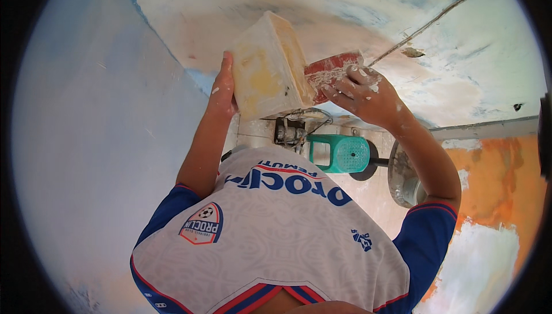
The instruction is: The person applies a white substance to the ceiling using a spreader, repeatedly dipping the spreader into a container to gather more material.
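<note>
My left hand (222, 87) holds up a pale, plaster-smeared plastic tub (259, 75), gripping its left side with the thumb up along the wall. The tub is tilted, its open side turned to the right. In my right hand (365, 97) is a red putty spreader (333, 70), pinched between fingers coated with white filler. The spreader's left end is at the tub's rim. How much filler lies inside the tub cannot be seen.
Ahead is a patchy white wall (322, 21) with a dark crack (434, 21) and a chipped spot (412, 52). A bluish wall (86, 141) stands at left, an orange patched one (489, 182) at right. Below are a green plastic stool (348, 153) and a dirty round container (402, 179).
</note>
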Available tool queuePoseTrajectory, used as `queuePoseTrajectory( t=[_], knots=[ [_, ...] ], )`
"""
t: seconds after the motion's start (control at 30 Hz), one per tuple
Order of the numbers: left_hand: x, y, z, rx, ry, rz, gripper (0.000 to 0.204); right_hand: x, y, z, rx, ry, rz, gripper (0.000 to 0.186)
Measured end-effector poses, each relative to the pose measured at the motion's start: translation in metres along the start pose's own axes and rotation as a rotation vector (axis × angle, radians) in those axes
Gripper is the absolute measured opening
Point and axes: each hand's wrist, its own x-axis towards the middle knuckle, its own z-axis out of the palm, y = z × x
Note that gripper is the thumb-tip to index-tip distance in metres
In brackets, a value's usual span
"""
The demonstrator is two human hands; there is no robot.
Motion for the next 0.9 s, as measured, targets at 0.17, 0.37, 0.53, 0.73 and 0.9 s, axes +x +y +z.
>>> queuePoseTrajectory(
  t=[0.17, 0.37, 0.53, 0.73, 0.9],
  knots=[
    [0.013, 0.012, -0.021, -0.057, -0.090, -0.193, 0.070, 0.024, -0.003, 0.008, -0.027, -0.010, 0.046, 0.042],
    [0.006, 0.008, -0.032, -0.050, -0.159, -0.231, 0.072, 0.048, -0.016, 0.005, -0.022, 0.006, 0.123, 0.040],
    [0.010, 0.024, -0.044, -0.039, -0.138, -0.249, 0.072, 0.055, -0.050, -0.009, -0.009, 0.022, 0.169, 0.042],
    [0.008, 0.036, -0.045, 0.050, -0.098, -0.216, 0.069, 0.065, -0.053, 0.005, -0.026, -0.044, 0.226, 0.043],
    [-0.011, 0.040, -0.032, 0.118, -0.110, -0.193, 0.069, 0.071, -0.041, 0.008, -0.105, -0.026, 0.266, 0.046]
  ],
)
